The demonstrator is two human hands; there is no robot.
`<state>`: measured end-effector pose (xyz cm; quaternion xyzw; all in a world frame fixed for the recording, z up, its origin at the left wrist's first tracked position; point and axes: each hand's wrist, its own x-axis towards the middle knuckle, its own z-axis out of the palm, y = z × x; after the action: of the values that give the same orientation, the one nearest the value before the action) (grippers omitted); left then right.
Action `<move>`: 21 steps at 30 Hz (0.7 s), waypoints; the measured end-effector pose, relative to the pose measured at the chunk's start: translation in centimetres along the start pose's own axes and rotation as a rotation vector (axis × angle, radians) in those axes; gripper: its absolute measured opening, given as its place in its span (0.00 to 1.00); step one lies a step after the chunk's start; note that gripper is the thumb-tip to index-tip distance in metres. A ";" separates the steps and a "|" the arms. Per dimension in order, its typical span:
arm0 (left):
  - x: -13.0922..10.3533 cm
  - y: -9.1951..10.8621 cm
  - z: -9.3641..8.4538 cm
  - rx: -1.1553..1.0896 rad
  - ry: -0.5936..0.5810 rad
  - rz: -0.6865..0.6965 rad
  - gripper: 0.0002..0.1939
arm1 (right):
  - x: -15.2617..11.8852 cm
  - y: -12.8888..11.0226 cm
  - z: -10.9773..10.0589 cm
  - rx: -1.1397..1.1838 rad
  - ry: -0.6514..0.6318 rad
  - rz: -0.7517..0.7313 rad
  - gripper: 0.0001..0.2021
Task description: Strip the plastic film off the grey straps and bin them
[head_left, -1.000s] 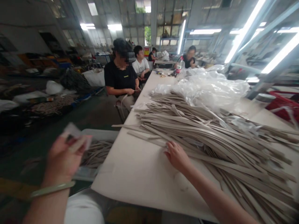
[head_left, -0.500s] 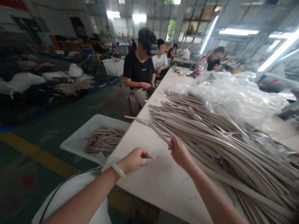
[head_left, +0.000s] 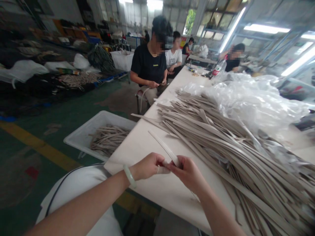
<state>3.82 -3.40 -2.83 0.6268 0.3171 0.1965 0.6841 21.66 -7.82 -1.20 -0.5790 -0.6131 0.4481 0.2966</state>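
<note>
A flat beige strip is pinched in my right hand, its free end pointing up and away over the table. My left hand, with a pale green bangle at the wrist and a wrap on the thumb, meets the right fingertips at the strip. Its fingers are pressed together, and what lies between them is too small to make out. To the right, a large pile of similar beige strips covers much of the pale table.
A white tub holding beige strips stands left of the table. Crumpled clear plastic sheeting lies on the far part of the pile. A person in a black shirt sits along the table's left edge, with other people beyond.
My right hand has drawn a strip away from the pile and come in toward my left hand. The two hands, apart before, now touch.
</note>
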 end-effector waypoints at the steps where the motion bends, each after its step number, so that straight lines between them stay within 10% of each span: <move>1: 0.0 0.1 0.1 -0.024 0.037 0.014 0.17 | -0.5 -0.1 -0.3 0.012 0.000 -0.033 0.17; 11: -2.0 1.9 -1.9 0.066 0.265 0.037 0.14 | -9.6 2.7 -10.1 -0.314 0.218 -0.186 0.10; 21: -3.0 2.6 -1.6 0.286 0.185 0.199 0.12 | -8.9 -0.2 -8.7 -0.750 0.056 -0.362 0.12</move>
<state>0.92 -3.91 0.32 0.7251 0.3398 0.2727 0.5333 30.59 -14.69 3.99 -0.5418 -0.8174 0.1187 0.1556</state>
